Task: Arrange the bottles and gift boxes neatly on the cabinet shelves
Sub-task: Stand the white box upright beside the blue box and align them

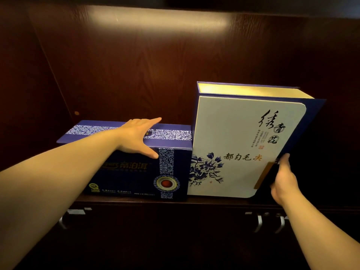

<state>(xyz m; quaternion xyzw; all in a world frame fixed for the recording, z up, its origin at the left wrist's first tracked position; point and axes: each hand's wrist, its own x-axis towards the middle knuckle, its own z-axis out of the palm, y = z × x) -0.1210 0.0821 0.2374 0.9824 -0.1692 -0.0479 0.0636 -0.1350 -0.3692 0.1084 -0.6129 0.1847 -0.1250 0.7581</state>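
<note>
Two gift boxes stand side by side on the dark wooden shelf. The low dark blue box, with a blue-and-white patterned band, is on the left. My left hand lies flat on its top, fingers spread, thumb over the front edge. Touching its right side is the tall white box with blue flowers and calligraphy. It stands upright, leaning slightly. My right hand grips its lower right edge by the dark blue flap. No bottles are in view.
The cabinet's dark wooden back panel rises behind the boxes, with a side wall on the left. Below the shelf are closed doors with metal handles. Shelf space right of the white box is dark.
</note>
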